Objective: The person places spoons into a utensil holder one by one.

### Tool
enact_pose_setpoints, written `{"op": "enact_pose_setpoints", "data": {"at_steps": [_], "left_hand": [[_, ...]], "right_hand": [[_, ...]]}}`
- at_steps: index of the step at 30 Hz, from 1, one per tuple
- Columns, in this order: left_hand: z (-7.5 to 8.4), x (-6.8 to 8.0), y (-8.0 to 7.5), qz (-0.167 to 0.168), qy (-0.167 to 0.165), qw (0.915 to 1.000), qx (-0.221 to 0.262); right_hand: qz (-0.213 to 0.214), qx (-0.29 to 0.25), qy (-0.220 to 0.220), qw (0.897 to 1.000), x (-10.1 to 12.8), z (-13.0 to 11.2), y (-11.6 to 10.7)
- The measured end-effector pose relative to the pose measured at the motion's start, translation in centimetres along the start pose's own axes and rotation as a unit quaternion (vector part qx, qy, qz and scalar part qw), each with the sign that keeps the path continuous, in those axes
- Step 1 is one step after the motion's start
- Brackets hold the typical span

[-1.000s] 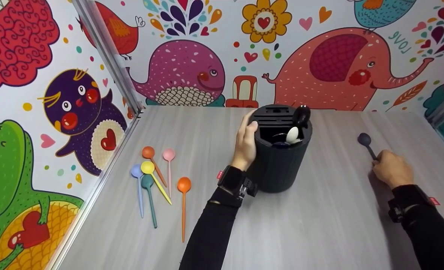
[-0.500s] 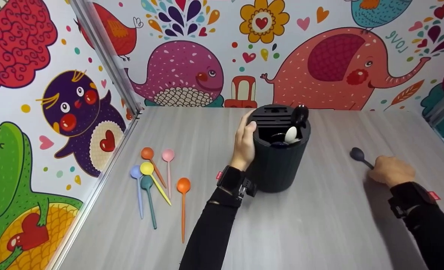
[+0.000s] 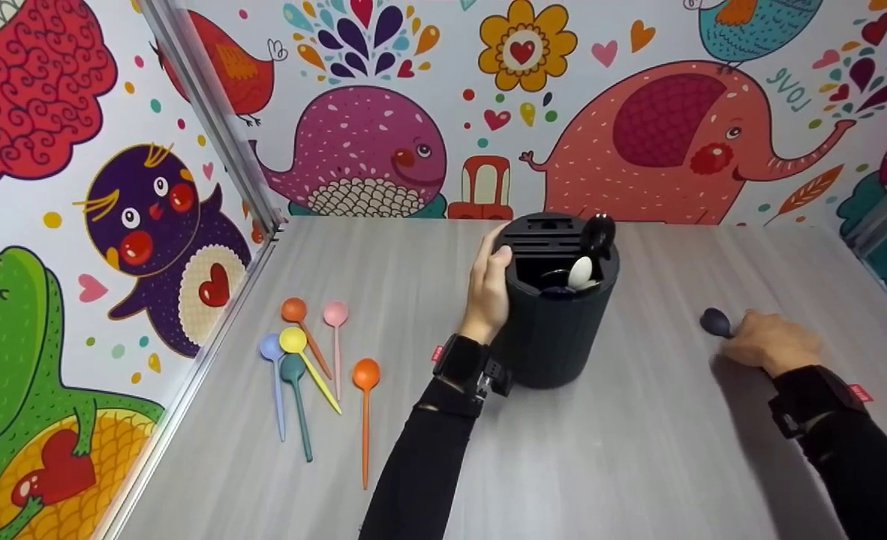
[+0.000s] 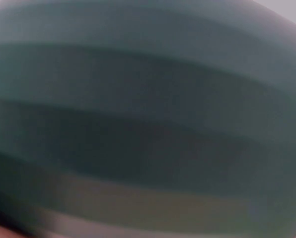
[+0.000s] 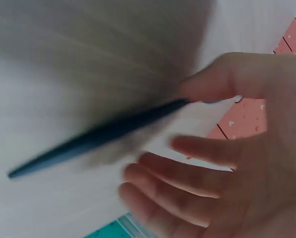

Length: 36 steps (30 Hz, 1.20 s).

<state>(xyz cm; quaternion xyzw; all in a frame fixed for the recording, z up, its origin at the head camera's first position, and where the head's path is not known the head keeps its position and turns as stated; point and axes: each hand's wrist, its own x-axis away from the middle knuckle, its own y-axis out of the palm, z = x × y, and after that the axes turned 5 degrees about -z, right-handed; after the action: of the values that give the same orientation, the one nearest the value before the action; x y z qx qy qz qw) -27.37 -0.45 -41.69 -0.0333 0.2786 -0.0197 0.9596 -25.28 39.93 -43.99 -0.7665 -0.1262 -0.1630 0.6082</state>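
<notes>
Wood-grain table (image 3: 601,465), cartoon-print wall (image 3: 462,112) behind. Left hand (image 3: 488,292) curls round the black utensil holder (image 3: 552,337), prob just steadying it; way off right, right hand (image 3: 774,341) pinches a dark spoon (image 3: 714,322), other fingers loose.

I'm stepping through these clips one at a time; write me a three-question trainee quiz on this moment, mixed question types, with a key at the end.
1. Multiple choice: what does the left hand grip?
A) a clear glass jar
B) a round, black container with ribbed sides
C) a white ceramic mug

2. True or false: the right hand holds a dark, slender spoon, its bowl apart from the container.

3. Count: how many colourful, long-handled spoons lie on the pale wood-grain table, on the left-hand side of the container?

Key: 1. B. 2. True. 3. Six.
</notes>
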Motion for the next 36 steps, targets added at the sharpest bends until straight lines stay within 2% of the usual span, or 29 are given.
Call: {"op": "enact_pose_setpoints", "data": {"at_steps": [4,9,22,29,36], "left_hand": [[0.0,0.1,0.1,0.0,-0.001,1.0,0.007],[0.1,0.2,0.2,0.0,0.0,1.0,0.007],[0.0,0.1,0.0,0.005,0.001,1.0,-0.004],[0.0,0.0,0.0,0.004,-0.001,1.0,-0.003],[0.0,0.0,0.0,0.002,-0.001,1.0,0.005]], "right_hand": [[0.043,-0.002,-0.031,0.999,-0.9,-0.2,0.8],[0.054,-0.019,-0.038,0.998,-1.9,-0.7,1.7],[0.132,-0.019,-0.086,0.987,-2.6,-2.0,2.5],[0.155,-0.07,-0.079,0.982,-2.8,-2.0,2.9],[0.202,-0.146,-0.082,0.965,-3.0,-1.9,3.4]]}}
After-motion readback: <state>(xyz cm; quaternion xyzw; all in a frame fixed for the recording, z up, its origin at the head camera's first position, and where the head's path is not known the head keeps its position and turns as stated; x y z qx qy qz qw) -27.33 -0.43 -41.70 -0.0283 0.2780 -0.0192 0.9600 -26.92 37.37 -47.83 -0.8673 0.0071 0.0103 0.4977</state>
